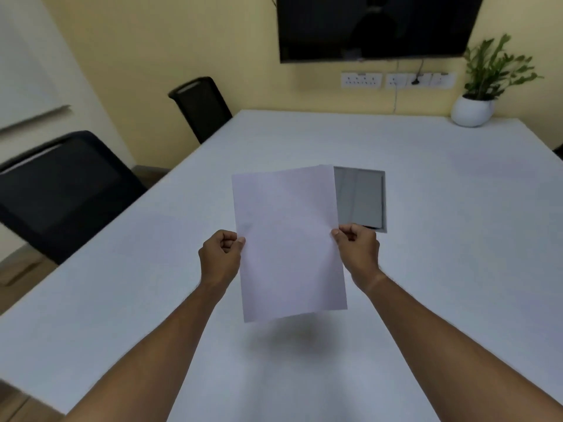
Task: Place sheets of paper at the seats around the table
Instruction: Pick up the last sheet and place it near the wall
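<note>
I hold white paper (289, 242) upright above the middle of the white table (441, 239); I cannot tell whether it is one sheet or a thin stack. My left hand (221, 254) pinches its left edge and my right hand (358, 249) pinches its right edge. The paper hangs clear of the tabletop and casts a soft shadow below its bottom edge. Two faint sheets seem to lie flat on the table, one (149, 236) by the near left seat and one (493, 166) at the far right.
Two black chairs stand along the left side, a near chair (61, 193) and a far chair (201, 108). A grey cable-box lid (361, 199) is set into the table centre. A potted plant (475, 108) sits at the far right corner under a wall screen (374, 25).
</note>
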Tool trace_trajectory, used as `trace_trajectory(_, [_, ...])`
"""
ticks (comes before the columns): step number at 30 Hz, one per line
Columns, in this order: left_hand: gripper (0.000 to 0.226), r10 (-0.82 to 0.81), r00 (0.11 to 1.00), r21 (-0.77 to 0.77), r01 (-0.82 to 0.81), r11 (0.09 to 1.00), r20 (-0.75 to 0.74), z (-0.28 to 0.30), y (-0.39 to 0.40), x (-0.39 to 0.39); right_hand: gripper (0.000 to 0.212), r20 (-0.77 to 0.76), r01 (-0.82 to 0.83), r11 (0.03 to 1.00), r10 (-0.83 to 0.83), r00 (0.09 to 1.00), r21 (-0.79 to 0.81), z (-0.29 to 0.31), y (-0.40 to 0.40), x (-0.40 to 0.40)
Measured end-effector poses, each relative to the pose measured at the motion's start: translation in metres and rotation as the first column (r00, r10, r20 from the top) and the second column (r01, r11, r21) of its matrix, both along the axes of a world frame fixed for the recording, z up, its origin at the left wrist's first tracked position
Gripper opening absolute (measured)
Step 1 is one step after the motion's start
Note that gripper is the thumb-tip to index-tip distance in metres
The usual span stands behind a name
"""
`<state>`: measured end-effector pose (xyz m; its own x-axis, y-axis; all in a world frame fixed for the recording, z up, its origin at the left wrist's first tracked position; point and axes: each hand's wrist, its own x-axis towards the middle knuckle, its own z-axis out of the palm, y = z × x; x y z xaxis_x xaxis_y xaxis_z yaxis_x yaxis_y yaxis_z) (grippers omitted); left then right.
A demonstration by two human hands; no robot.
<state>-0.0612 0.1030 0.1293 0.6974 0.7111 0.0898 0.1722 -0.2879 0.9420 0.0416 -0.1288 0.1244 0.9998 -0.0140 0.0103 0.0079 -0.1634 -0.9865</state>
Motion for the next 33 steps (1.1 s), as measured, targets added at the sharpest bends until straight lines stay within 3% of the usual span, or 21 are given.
trace_trajectory(8, [0.014,0.255,0.961,0.079,-0.264,0.961,0.105,0.056,0.081,-0.095,0.016,0.107,-0.29,0.956,0.284,0.953,0.043,0.058,0.11,-0.041])
trace_trajectory(17, [0.016,0.505,0.843,0.076,-0.525,0.848,0.183,0.082,0.175,-0.245,0.008,0.159,-0.552,0.833,0.54,0.827,0.042,0.081,0.25,-0.138])
trace_trajectory(25, [0.015,0.615,0.767,0.059,-0.633,0.772,0.184,0.082,0.27,-0.371,0.011,0.175,-0.627,0.779,0.617,0.767,0.002,0.083,0.371,-0.249])
trace_trajectory(33, [0.016,0.612,0.77,0.069,-0.631,0.773,0.179,0.091,0.363,-0.441,0.016,0.183,-0.612,0.791,0.601,0.778,0.001,0.082,0.463,-0.323])
